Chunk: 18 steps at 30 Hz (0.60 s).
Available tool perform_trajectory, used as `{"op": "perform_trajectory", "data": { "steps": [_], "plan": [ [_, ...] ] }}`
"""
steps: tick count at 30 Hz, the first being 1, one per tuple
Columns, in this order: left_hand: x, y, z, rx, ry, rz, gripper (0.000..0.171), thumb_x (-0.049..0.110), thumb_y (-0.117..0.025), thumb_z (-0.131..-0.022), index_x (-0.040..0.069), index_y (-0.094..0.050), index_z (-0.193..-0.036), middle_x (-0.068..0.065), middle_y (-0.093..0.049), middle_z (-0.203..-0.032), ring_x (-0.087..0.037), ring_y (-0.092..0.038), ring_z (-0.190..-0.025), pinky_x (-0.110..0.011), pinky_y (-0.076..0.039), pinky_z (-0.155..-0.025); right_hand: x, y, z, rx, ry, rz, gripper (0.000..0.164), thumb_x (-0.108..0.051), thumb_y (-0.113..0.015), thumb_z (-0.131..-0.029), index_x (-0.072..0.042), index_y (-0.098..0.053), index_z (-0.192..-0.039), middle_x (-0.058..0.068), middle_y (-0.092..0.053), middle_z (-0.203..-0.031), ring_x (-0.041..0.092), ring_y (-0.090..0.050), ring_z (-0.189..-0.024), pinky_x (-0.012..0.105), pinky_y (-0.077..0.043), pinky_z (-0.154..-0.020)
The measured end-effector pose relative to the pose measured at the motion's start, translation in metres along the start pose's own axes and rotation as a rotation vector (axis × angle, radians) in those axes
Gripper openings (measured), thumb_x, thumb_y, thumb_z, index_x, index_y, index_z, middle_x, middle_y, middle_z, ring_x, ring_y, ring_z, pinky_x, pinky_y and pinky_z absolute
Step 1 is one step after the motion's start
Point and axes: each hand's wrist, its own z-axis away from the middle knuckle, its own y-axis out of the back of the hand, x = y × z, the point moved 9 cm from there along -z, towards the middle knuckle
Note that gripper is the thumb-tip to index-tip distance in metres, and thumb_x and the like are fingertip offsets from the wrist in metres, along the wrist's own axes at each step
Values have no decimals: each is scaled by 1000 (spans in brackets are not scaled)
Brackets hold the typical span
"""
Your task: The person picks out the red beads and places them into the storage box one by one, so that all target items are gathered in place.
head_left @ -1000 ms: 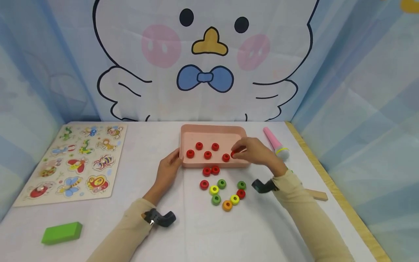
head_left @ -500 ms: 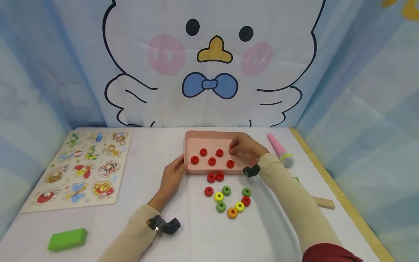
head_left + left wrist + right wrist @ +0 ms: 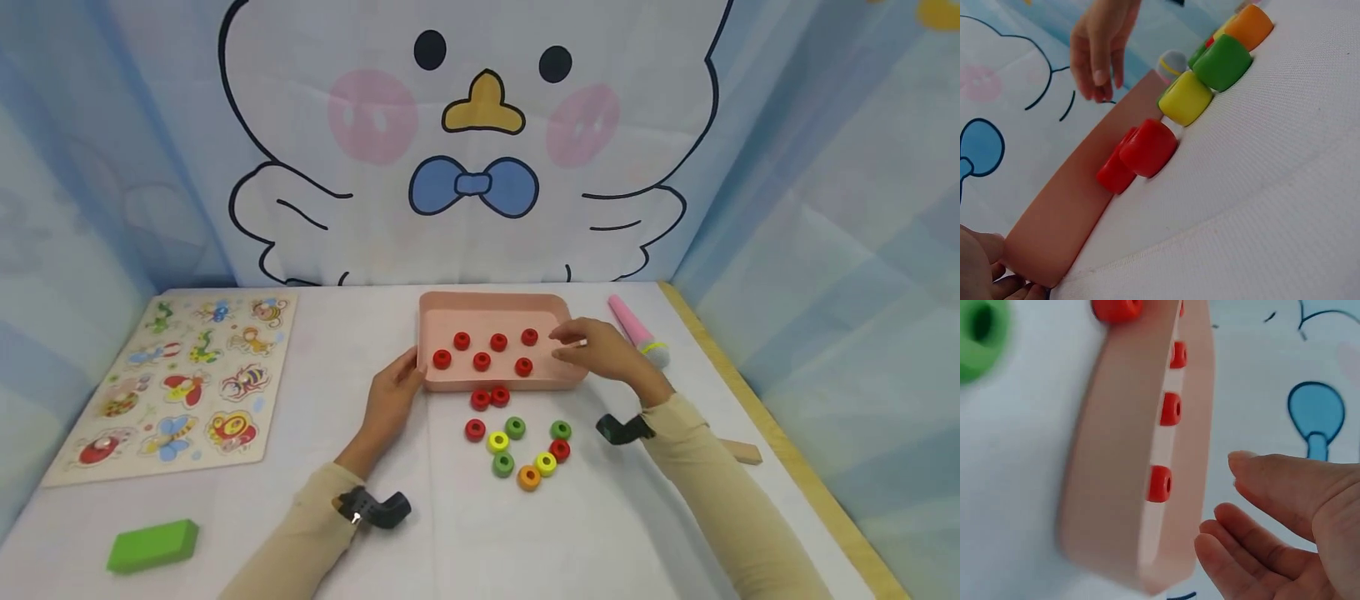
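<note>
A shallow pink tray [image 3: 495, 304] holds several red beads with holes, set in two rows; one of them, a red bead [image 3: 529, 337], sits at the right end of the back row. My left hand [image 3: 392, 396] grips the tray's left front corner, thumb and fingers on either side of the wall in the left wrist view. Over the tray's right end, my right hand [image 3: 600, 348] has its thumb and fingers spread apart with nothing between them. In front of the tray lie loose beads: red [image 3: 475, 430], green [image 3: 515, 428], yellow [image 3: 546, 464] and one orange bead [image 3: 528, 477].
An insect puzzle board [image 3: 180, 379] lies at the left, with a green block [image 3: 153, 547] nearer the front. Right of the tray is a pink toy microphone [image 3: 633, 325]. A wooden piece [image 3: 741, 452] lies partly behind the right sleeve. A printed curtain [image 3: 480, 242] stands behind the table.
My right hand has set a red bead down at the back row's right end, let go and drawn away to the right. The left hand keeps its grip on the tray.
</note>
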Motion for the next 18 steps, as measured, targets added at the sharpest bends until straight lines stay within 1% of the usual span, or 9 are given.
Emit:
{"op": "perform_trajectory", "data": {
  "steps": [2,5,8,10,12,14,18],
  "plan": [
    [1,1,0,-1,-5,-6,47,16,-55,-101,3,-46,-146,-11,-50,-144,-21,-41,-136,-35,-37,-110,0,-4,26,3,44,-25,33,-16,-69,-93,-4,-64,-123,14,-63,-121,30,-58,-112,44,-53,-93],
    [2,4,0,-4,-6,-8,48,18,-56,-101,3,-46,-146,-11,-50,-145,-21,-41,-137,-36,-36,-111,2,-18,63,-16,104,-72,29,-12,-70,-91,-3,-66,-119,11,-65,-115,27,-61,-107,41,-54,-91],
    [3,5,-1,-8,-3,-11,49,21,-56,-102,4,-46,-146,-10,-49,-145,-20,-40,-137,-35,-37,-110,3,-37,89,-37,131,-124,26,-10,-73,-89,-5,-68,-114,6,-65,-112,25,-62,-105,36,-55,-89],
    [2,5,-2,-8,0,-9,49,22,-56,-102,4,-46,-147,-10,-49,-146,-19,-41,-137,-34,-38,-110,2,-47,99,-40,138,-151,25,-8,-74,-88,-7,-69,-112,3,-65,-110,23,-62,-103,32,-56,-86],
    [1,4,-3,-6,6,-11,49,22,-55,-102,5,-45,-147,-9,-48,-146,-19,-41,-137,-34,-39,-109,0,-56,104,-31,146,-167,24,-7,-74,-86,-7,-70,-110,2,-64,-107,22,-63,-101,31,-56,-85],
    [-1,2,-3,-6,6,-5,49,21,-55,-102,5,-45,-147,-9,-48,-147,-20,-41,-137,-34,-39,-108,-3,-62,106,-23,154,-168,24,-6,-75,-86,-7,-71,-109,0,-63,-106,20,-63,-99,30,-56,-85],
    [-3,-4,-2,-18,27,9,49,21,-55,-102,5,-45,-147,-9,-47,-147,-19,-40,-137,-33,-39,-108,-7,-70,109,-6,168,-147,23,-6,-76,-86,-6,-71,-109,-1,-63,-103,17,-62,-95,29,-56,-84]
  ]
}}
